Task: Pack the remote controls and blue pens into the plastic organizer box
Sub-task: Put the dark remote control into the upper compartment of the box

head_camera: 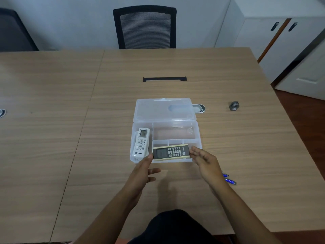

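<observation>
A clear plastic organizer box (175,132) lies open in the middle of the table, its lid (163,110) folded back. A white remote (141,142) rests in the box's left compartment. A dark remote with a beige edge (171,152) lies sideways across the box's front small compartments. My left hand (144,169) touches its left end with the fingertips. My right hand (204,159) touches its right end, fingers spread. Blue pens (229,179) lie on the table behind my right wrist, partly hidden.
A small grey roll of tape (233,105) sits on the table at the right. A silver oval cable port (199,108) shows behind the lid, and a black slot (164,79) lies farther back. An office chair (145,27) stands at the table's far side.
</observation>
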